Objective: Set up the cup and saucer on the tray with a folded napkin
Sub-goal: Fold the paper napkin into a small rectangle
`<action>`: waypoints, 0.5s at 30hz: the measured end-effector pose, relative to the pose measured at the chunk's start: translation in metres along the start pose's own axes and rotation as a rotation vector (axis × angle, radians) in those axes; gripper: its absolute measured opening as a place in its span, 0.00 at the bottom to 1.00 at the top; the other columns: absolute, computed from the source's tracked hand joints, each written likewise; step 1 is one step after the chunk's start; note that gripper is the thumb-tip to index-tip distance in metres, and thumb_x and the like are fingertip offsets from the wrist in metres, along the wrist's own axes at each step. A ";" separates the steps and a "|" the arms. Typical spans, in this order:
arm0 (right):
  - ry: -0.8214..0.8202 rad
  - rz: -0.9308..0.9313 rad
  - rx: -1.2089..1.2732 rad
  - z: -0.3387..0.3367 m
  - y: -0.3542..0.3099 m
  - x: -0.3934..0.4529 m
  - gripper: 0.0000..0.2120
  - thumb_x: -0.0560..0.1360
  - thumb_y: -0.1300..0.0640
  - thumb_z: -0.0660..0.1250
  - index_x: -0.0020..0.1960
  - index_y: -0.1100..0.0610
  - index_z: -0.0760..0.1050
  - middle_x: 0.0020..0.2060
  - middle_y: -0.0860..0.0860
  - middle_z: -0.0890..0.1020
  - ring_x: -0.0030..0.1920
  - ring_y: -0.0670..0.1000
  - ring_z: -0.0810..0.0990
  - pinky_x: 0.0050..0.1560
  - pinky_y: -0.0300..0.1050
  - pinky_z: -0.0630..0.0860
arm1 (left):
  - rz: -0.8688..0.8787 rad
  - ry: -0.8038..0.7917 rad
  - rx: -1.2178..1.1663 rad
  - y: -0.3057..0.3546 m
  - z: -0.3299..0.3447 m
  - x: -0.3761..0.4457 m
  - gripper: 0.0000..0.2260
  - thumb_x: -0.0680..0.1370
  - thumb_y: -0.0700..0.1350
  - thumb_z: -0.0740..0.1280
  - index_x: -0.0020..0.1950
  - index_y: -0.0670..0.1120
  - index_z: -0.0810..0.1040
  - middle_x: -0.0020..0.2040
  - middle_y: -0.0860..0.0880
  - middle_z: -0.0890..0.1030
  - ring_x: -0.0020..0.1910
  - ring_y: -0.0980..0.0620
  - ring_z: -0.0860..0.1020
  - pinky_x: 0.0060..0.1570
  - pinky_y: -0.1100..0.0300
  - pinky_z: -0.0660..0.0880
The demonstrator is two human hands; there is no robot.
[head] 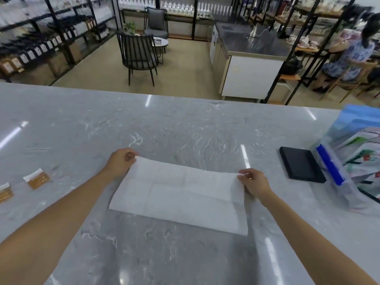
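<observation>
A white paper napkin lies spread on the grey marble counter, its near edge flat and its far edge lifted. My left hand pinches the napkin's far left corner. My right hand pinches the far right corner, a little above the counter. No cup, saucer or tray shows in this view.
A black flat box lies to the right, beside a clear plastic bin of packets with a blue strip. Two small orange sachets lie at the left. Beyond the counter's far edge are chairs, shelves and a seated person.
</observation>
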State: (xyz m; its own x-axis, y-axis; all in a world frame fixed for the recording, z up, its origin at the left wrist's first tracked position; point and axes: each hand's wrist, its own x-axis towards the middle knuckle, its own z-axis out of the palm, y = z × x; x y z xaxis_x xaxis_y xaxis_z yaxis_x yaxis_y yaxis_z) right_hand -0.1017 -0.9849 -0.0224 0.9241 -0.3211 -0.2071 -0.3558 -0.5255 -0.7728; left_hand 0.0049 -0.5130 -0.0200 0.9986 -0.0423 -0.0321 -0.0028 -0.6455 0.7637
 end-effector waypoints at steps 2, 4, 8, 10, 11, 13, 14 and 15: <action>0.046 -0.033 -0.136 0.013 0.009 0.004 0.10 0.77 0.58 0.71 0.58 0.57 0.82 0.44 0.52 0.84 0.46 0.54 0.82 0.50 0.46 0.77 | -0.032 0.034 0.028 -0.010 0.009 0.004 0.09 0.75 0.32 0.71 0.54 0.38 0.83 0.49 0.36 0.85 0.51 0.37 0.84 0.59 0.45 0.79; 0.079 -0.097 -0.191 0.017 0.015 0.005 0.08 0.77 0.56 0.70 0.56 0.56 0.81 0.39 0.49 0.82 0.40 0.49 0.81 0.42 0.40 0.73 | -0.042 0.068 0.045 -0.016 0.013 0.007 0.09 0.75 0.33 0.72 0.54 0.40 0.84 0.47 0.37 0.86 0.48 0.38 0.84 0.58 0.44 0.79; 0.048 -0.180 -0.248 0.011 0.024 0.006 0.07 0.77 0.55 0.71 0.55 0.53 0.81 0.38 0.45 0.79 0.36 0.42 0.78 0.37 0.32 0.69 | -0.028 0.046 0.112 -0.019 0.013 0.013 0.12 0.73 0.33 0.71 0.56 0.41 0.83 0.45 0.41 0.85 0.43 0.40 0.82 0.53 0.49 0.79; 0.019 -0.190 -0.270 0.008 0.025 0.009 0.07 0.76 0.54 0.72 0.54 0.50 0.80 0.39 0.46 0.78 0.37 0.43 0.78 0.38 0.30 0.68 | 0.010 0.020 0.182 -0.020 0.012 0.016 0.14 0.72 0.33 0.72 0.56 0.44 0.83 0.41 0.45 0.82 0.39 0.45 0.79 0.49 0.56 0.76; 0.003 -0.193 -0.281 0.007 0.025 0.011 0.07 0.76 0.53 0.72 0.54 0.49 0.80 0.39 0.47 0.78 0.37 0.43 0.78 0.38 0.29 0.68 | 0.057 -0.003 0.233 -0.019 0.011 0.018 0.14 0.71 0.34 0.72 0.55 0.45 0.83 0.39 0.48 0.80 0.38 0.47 0.78 0.47 0.58 0.74; -0.031 -0.201 -0.316 0.005 0.025 0.015 0.07 0.76 0.53 0.72 0.54 0.48 0.79 0.39 0.47 0.77 0.38 0.42 0.78 0.38 0.27 0.68 | 0.172 -0.059 0.341 -0.017 0.009 0.023 0.12 0.71 0.37 0.75 0.52 0.46 0.84 0.35 0.53 0.75 0.37 0.47 0.76 0.43 0.56 0.72; -0.048 -0.205 -0.339 0.004 0.024 0.018 0.07 0.76 0.53 0.72 0.53 0.49 0.79 0.40 0.48 0.76 0.38 0.41 0.77 0.38 0.26 0.69 | 0.209 -0.086 0.371 -0.016 0.006 0.027 0.10 0.71 0.39 0.76 0.51 0.47 0.84 0.33 0.54 0.73 0.38 0.47 0.76 0.42 0.56 0.71; -0.066 -0.209 -0.358 0.003 0.023 0.020 0.06 0.76 0.53 0.72 0.52 0.50 0.78 0.40 0.48 0.76 0.38 0.41 0.77 0.38 0.27 0.69 | 0.232 -0.115 0.386 -0.015 0.004 0.030 0.07 0.71 0.41 0.77 0.48 0.47 0.84 0.32 0.54 0.73 0.38 0.48 0.75 0.41 0.55 0.71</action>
State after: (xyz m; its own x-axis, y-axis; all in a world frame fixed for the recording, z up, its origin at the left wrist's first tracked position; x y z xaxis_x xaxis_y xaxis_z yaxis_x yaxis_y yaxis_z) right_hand -0.0910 -1.0015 -0.0461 0.9844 -0.1334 -0.1150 -0.1749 -0.8184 -0.5473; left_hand 0.0351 -0.5077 -0.0351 0.9569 -0.2895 0.0230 -0.2667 -0.8448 0.4638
